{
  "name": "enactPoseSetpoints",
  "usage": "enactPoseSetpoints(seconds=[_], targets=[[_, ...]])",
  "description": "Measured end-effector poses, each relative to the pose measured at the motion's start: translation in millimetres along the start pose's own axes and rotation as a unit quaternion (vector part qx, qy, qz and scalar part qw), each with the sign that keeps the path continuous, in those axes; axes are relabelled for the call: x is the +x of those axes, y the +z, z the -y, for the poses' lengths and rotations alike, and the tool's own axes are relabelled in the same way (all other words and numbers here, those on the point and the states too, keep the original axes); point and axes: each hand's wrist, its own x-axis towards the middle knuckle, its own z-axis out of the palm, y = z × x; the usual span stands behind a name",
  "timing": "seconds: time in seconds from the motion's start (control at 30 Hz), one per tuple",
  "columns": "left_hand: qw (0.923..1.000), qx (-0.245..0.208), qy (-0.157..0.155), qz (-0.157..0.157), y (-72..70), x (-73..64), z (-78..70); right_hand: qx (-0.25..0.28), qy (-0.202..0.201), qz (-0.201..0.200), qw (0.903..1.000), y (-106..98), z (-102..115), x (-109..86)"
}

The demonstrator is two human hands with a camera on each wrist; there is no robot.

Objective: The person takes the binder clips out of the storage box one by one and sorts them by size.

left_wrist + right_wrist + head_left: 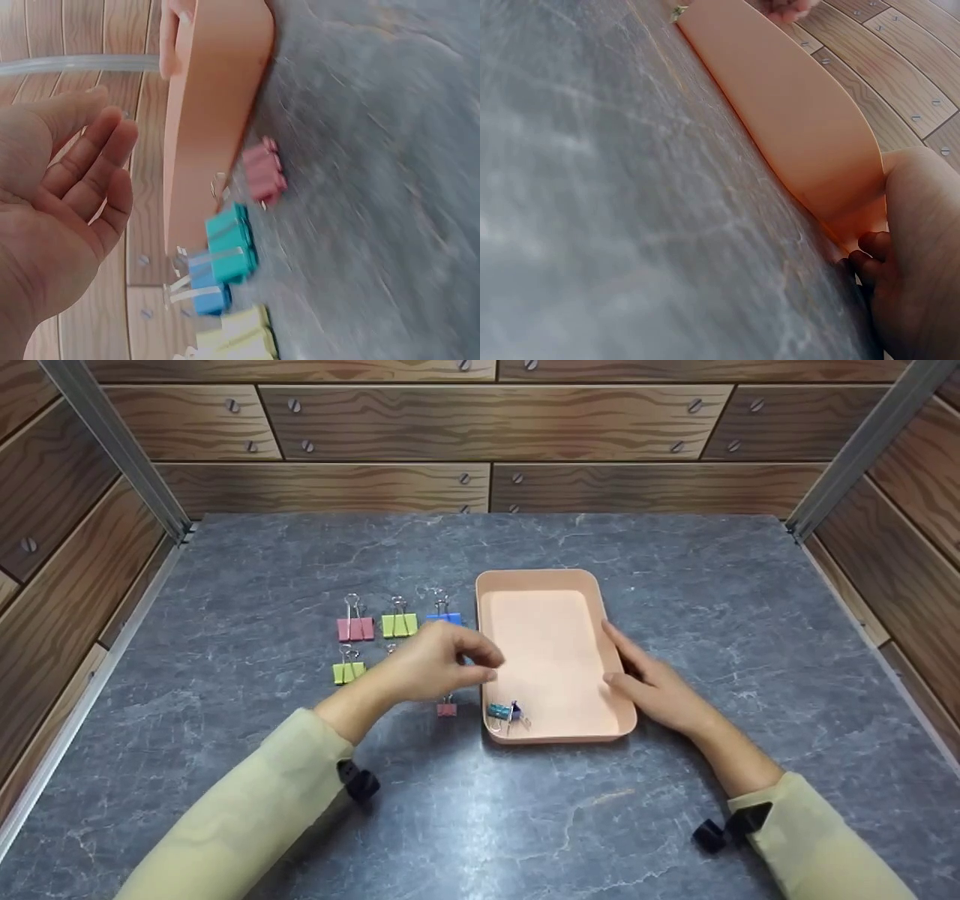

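A shallow peach tray [540,652] stands on the table with a small teal binder clip [498,710] and a small dark blue binder clip [514,710] in its near left corner. My left hand [442,664] hovers over the tray's left rim, fingers loosely bent and nothing between them; its bare palm [60,202] shows in the left wrist view. At the tray's right wall, my right hand [660,690] grips the side, thumb at the rim and fingers along the outside. Left of the tray sits a small pink binder clip [447,709].
More binder clips stand in rows left of the tray: a large pink clip [355,629], a yellow-green clip [399,625], a blue clip [444,619] and a smaller yellow-green clip [349,673]. A teal clip [231,244] shows in the left wrist view. Wood-patterned walls [495,424] enclose the table.
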Motion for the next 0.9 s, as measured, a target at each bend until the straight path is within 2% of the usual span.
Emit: enactPoseSetpoints(seconds=[0.2, 0.4, 0.63, 0.8, 0.9], targets=[[0.9970, 0.004, 0.024, 0.073, 10.6, 21.2, -7.3, -0.003, 0.006, 0.002, 1.0000, 0, 0, -1.4], [0.9883, 0.012, 0.038, 0.147, 17.8, 34.7, -8.5, -0.002, 0.007, 0.004, 1.0000, 0, 1, -1.4], [0.9767, 0.010, 0.016, 0.214, 24.4, 40.0, -2.8, -0.007, 0.007, 0.003, 0.9999, 1, 0, -1.0], [0.9708, -0.005, -0.004, 0.240, 26.8, 41.7, 0.1, -0.012, 0.009, 0.001, 0.9999, 0, -1, -1.1], [0.9685, 0.013, -0.008, 0.248, 27.9, 43.2, 0.9, -0.013, 0.011, -0.001, 0.9999, 0, -1, -1.5]])
